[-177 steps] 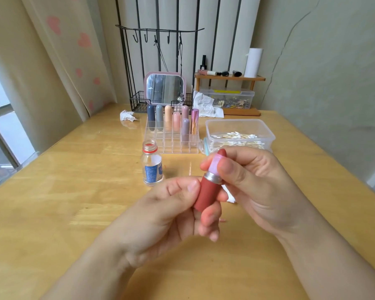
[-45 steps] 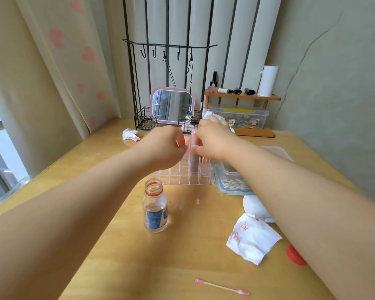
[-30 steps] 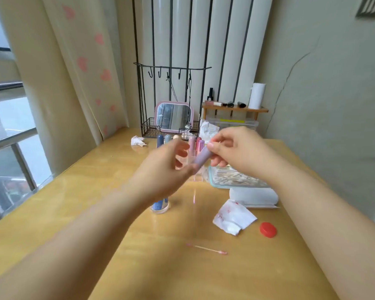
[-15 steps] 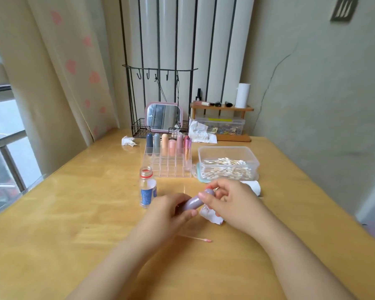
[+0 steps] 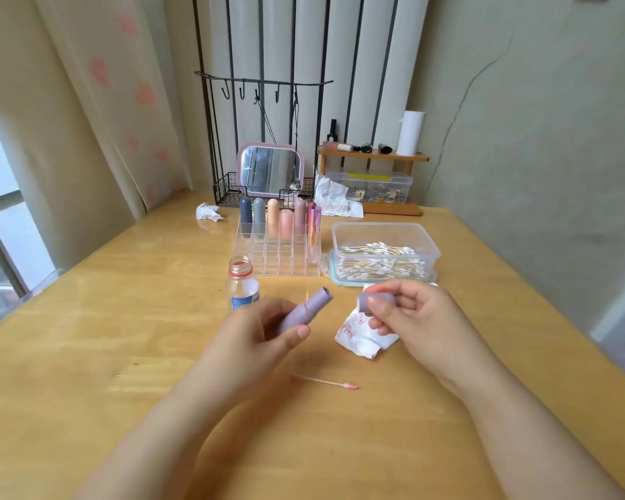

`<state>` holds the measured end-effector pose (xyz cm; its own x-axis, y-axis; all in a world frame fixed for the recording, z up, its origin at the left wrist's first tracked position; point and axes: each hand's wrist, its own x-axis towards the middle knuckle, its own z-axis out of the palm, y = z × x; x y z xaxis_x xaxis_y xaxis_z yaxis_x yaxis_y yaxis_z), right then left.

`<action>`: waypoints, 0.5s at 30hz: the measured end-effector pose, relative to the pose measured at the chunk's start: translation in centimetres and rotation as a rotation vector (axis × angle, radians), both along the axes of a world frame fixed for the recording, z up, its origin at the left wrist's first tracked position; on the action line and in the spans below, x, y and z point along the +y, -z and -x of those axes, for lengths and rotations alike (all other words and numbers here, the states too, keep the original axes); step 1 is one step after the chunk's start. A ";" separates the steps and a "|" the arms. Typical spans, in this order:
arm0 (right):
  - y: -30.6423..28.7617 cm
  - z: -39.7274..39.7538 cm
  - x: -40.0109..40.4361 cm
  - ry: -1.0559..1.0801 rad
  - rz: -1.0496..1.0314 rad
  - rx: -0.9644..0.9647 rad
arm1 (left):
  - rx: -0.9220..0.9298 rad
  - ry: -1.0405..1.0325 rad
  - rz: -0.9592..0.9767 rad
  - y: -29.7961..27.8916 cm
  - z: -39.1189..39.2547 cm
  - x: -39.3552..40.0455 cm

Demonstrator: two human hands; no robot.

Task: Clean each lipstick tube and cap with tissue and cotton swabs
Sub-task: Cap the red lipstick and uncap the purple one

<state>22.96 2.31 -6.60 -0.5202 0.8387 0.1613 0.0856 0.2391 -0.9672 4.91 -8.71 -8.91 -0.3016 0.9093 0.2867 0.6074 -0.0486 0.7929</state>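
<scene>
Tabletop [image 5: 123, 337]: honey-coloured wood, glossy, pushed against the wall by a window.
Left hand [image 5: 253, 341]: fingers wrapped round the lilac lipstick tube [image 5: 305, 310], open end tilted up.
Right hand [image 5: 412, 319]: fingers pinching the lilac cap [image 5: 370, 302] above a stained tissue [image 5: 358, 337].
Near edge: used cotton swab [image 5: 323, 381] lying loose.
Further back: clear organiser [image 5: 278, 254] with lipsticks, swab box [image 5: 383, 254], open bottle [image 5: 242, 283], mirror [image 5: 271, 171].

bottle [image 5: 243, 283] left of swab box [image 5: 385, 252], organizer [image 5: 278, 252] between

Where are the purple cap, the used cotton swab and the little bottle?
purple cap [image 5: 372, 301], head view, its side.
used cotton swab [image 5: 323, 381], head view, mid-stick.
little bottle [image 5: 244, 288], head view, its clear body.
</scene>
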 end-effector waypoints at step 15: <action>3.6 2.4 -1.4 0.028 -0.428 -0.580 | -0.711 0.120 -0.047 -0.7 -1.3 -0.1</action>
